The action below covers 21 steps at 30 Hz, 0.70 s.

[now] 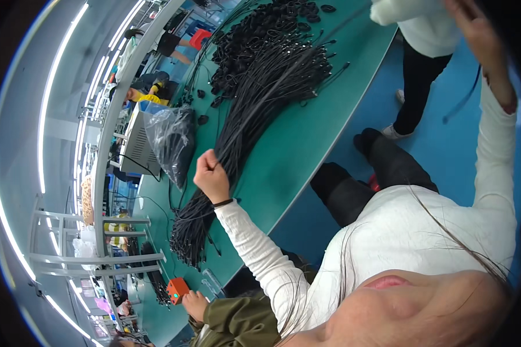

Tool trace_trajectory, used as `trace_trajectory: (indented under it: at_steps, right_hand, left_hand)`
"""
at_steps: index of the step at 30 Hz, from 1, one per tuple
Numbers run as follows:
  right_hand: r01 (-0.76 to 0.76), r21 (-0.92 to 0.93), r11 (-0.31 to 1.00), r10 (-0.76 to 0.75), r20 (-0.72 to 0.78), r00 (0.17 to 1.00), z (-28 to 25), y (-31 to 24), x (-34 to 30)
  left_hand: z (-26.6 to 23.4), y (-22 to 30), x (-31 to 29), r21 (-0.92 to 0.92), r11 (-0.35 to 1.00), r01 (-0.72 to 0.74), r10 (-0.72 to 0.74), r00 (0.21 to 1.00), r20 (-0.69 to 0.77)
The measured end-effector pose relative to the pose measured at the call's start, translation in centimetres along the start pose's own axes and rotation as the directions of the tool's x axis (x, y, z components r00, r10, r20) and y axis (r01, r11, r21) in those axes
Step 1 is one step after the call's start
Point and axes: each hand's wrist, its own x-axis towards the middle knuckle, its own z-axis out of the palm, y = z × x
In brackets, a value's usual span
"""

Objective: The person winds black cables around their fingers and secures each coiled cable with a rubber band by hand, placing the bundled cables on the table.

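Observation:
A thick bundle of thin black cables [255, 110] lies along the green table [295, 168], with small metallic ends at its far side. My left hand [211, 176] is closed at the middle of this bundle, fingers curled on a black cable; the exact grip is partly hidden. My right hand [480, 40] is raised at the upper right, away from the table, its fingertips cut off by the picture edge. A blurred black cable [463, 101] hangs down from that hand. A blurred dark strand also runs from the bundle toward the top edge.
Coiled black cables [255, 34] are heaped at the table's far end. A clear plastic bag [172, 139] of dark items stands beside a pale metal box [136, 144]. A co-worker's hand [195, 305] touches an orange box [178, 290]. Another person in white [428, 34] stands beyond the table edge.

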Motion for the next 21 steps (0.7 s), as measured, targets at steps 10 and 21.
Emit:
trace_trajectory:
  at_steps: [10, 21]
  right_hand:
    - [-0.255, 0.535, 0.805, -0.139, 0.589, 0.796, 11.4, -13.1, -9.2]
    - [-0.43, 0.752, 0.499, -0.178, 0.574, 0.799, 18.6, -5.7, -10.1]
  left_hand:
    - [7.3, 21.1, -4.7, -0.01, 0.997, -0.074, 0.072, 0.919, 0.388]
    - [6.8, 17.0, -10.6, -0.273, 0.008, 0.962, 0.171, 0.268, 0.948]
